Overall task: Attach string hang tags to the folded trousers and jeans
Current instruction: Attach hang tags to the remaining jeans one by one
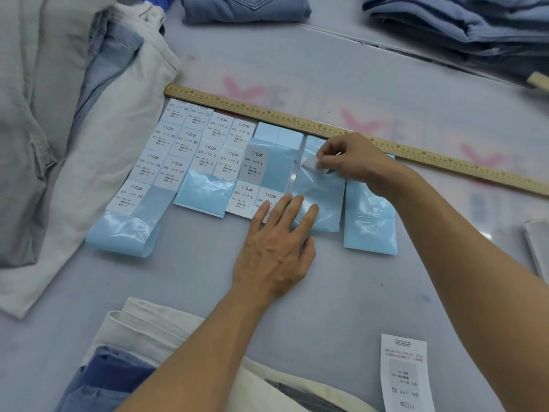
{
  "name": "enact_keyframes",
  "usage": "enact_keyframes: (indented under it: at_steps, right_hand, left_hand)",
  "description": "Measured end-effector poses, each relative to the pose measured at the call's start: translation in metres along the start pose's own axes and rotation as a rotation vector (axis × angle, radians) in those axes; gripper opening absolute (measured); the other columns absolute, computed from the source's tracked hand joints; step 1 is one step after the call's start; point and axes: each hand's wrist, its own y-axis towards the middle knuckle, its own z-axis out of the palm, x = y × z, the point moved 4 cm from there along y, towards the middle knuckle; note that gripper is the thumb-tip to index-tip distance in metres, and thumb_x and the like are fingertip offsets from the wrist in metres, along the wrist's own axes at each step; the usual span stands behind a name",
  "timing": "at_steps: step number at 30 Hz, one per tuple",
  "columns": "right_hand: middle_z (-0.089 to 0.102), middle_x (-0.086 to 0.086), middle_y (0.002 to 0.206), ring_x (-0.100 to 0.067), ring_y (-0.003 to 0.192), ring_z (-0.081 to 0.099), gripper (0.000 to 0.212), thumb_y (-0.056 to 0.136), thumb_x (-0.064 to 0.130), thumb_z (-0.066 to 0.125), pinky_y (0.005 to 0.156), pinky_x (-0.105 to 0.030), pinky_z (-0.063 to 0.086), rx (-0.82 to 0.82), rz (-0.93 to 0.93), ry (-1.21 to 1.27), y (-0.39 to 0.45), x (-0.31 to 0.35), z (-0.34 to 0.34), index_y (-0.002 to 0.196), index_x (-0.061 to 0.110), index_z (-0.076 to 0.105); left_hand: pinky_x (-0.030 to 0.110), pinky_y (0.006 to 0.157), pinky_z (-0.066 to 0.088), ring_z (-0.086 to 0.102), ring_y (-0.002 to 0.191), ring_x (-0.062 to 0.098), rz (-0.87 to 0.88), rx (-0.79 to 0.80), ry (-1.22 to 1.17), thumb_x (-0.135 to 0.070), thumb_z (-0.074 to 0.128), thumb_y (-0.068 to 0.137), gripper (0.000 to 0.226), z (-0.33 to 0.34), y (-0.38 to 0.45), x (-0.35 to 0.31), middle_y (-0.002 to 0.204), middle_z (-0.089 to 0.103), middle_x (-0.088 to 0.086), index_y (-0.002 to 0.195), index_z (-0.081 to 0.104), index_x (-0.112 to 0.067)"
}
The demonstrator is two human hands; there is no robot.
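Right hand [346,160] pinches a white sticker [310,165] (seemingly half-peeled), left hand [274,248] flat on lengthwise-running backing strip [320,188].

surface: pale grey-lilac worktable [208,281], faint pink prints under a translucent cover
seam: raised strip [386,46] across the far right, second panel beyond
fixture: long wooden ruler [297,117] flat on the top, running diagonally
light: soft, even, weak shadows
walls/floor: out of view
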Motion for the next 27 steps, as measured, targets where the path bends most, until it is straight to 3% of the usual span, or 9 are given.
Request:
enact_keyframes:
  at_steps: [2, 11, 15, 19, 22, 24, 26, 27]
  right_hand:
    - [0.065, 0.004, 0.071, -0.001, 0.057, 0.060, 0.012, 0.087, 0.007, 0.070, 0.052, -0.017, 0.044, -0.066, 0.024, 0.112, -0.007, -0.003, -0.006, 0.079, 0.015, 0.070]
    - [0.070, 0.006, 0.080, -0.007, 0.072, 0.065, 0.010, 0.091, 0.012, 0.066, 0.068, -0.027, 0.047, -0.418, 0.051, 0.550, -0.094, -0.006, -0.083, 0.087, 0.021, 0.068]
    - [0.072, 0.005, 0.086, -0.014, 0.083, 0.066, 0.010, 0.094, 0.014, 0.066, 0.071, -0.030, 0.050, -0.425, -0.004, 0.517, -0.192, -0.005, -0.116, 0.093, 0.022, 0.070]
    - [0.071, 0.002, 0.090, -0.013, 0.081, 0.067, 0.009, 0.092, 0.020, 0.069, 0.069, -0.025, 0.055, -0.559, -0.107, 0.572, -0.340, 0.006, -0.141, 0.095, 0.027, 0.075]
    - [0.070, -0.004, 0.090, -0.014, 0.081, 0.068, 0.020, 0.081, 0.036, 0.077, 0.072, -0.022, 0.057, -0.797, -0.070, 0.751, -0.453, -0.009, -0.136, 0.097, 0.025, 0.075]
    - [0.069, -0.003, 0.080, -0.013, 0.071, 0.069, 0.009, 0.088, 0.023, 0.069, 0.067, -0.021, 0.058, -1.013, -0.048, 0.880, -0.507, -0.037, -0.123, 0.084, 0.027, 0.076]
    - [0.068, 0.001, 0.071, -0.010, 0.062, 0.067, 0.038, 0.096, 0.004, 0.057, 0.061, -0.019, 0.057, -1.210, 0.035, 0.914, -0.540, -0.067, -0.106, 0.073, 0.027, 0.076]
    - [0.067, 0.004, 0.069, -0.008, 0.060, 0.066, 0.041, 0.096, 0.001, 0.056, 0.060, -0.018, 0.057, -1.294, 0.070, 0.923, -0.551, -0.079, -0.101, 0.071, 0.027, 0.076]
  left_hand:
    - [0.047, 0.123, 0.024, 0.032, 0.150, 0.023, -0.004, 0.021, -0.001, -0.037, 0.044, 0.099, 0.051, 0.000, 0.000, 0.000, 0.158, 0.041, 0.006, 0.148, 0.047, -0.023]
    - [0.047, 0.123, 0.024, 0.031, 0.150, 0.022, -0.006, 0.131, -0.038, -0.039, 0.038, 0.099, 0.052, -0.006, 0.000, -0.001, 0.160, 0.038, 0.003, 0.149, 0.043, -0.025]
    - [0.048, 0.124, 0.022, 0.022, 0.154, 0.022, 0.002, 0.139, -0.067, -0.036, 0.043, 0.100, 0.056, -0.011, -0.002, -0.001, 0.169, 0.019, 0.001, 0.156, 0.036, -0.027]
    - [0.052, 0.123, 0.025, 0.022, 0.154, 0.025, 0.028, 0.084, -0.077, -0.022, 0.050, 0.098, 0.066, -0.023, -0.004, -0.007, 0.169, 0.017, 0.002, 0.160, 0.028, -0.021]
    - [0.053, 0.122, 0.025, 0.031, 0.149, 0.032, 0.094, -0.028, -0.064, -0.014, 0.040, 0.090, 0.065, -0.033, -0.009, -0.014, 0.165, 0.027, 0.008, 0.155, 0.036, -0.015]
    - [0.055, 0.118, 0.028, 0.038, 0.142, 0.038, 0.134, -0.098, -0.072, -0.006, 0.043, 0.087, 0.061, -0.039, -0.006, -0.026, 0.158, 0.037, 0.015, 0.147, 0.046, -0.013]
    - [0.059, 0.105, 0.040, 0.050, 0.128, 0.045, 0.186, -0.147, -0.100, 0.005, 0.054, 0.086, 0.051, -0.047, 0.009, -0.061, 0.143, 0.052, 0.022, 0.135, 0.058, -0.006]
    - [0.059, 0.097, 0.046, 0.057, 0.118, 0.047, 0.221, -0.139, -0.127, 0.009, 0.056, 0.085, 0.045, -0.052, 0.017, -0.086, 0.133, 0.059, 0.025, 0.127, 0.063, -0.003]
